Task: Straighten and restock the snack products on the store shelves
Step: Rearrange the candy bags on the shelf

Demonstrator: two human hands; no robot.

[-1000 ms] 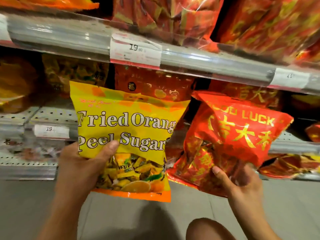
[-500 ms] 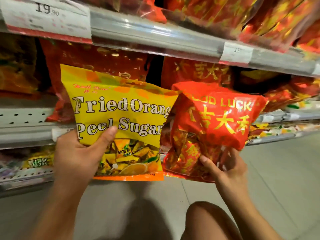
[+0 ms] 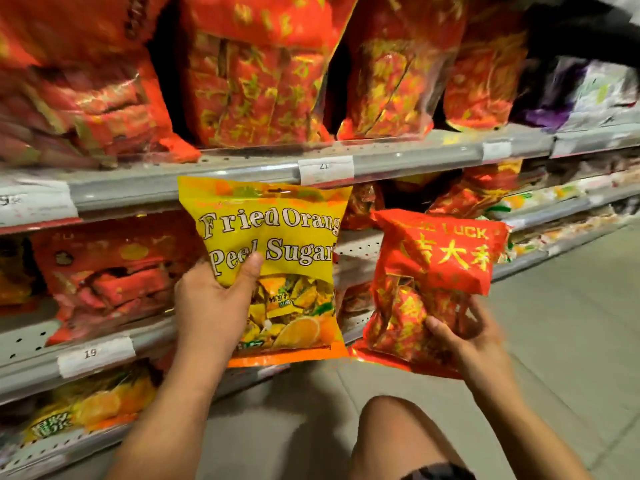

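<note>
Before the shelves, yellow bag [image 3: 266, 237] (wrapped candies) and red bag [image 3: 436, 271].

Both forearms bare, no sleeves, watch or rings visible. Left hand [image 3: 211, 306], right hand [image 3: 464, 337] ungloved. Bare knee [image 3: 394, 431] near bottom; dark shorts hem [image 3: 440, 472] at bottom edge.

The light is warm and a bit dim. Shiny red bags [image 3: 263, 81] above the hands glint. Bags far left of the hands look smeared and blurry, and the shelves bend at the edges.
</note>
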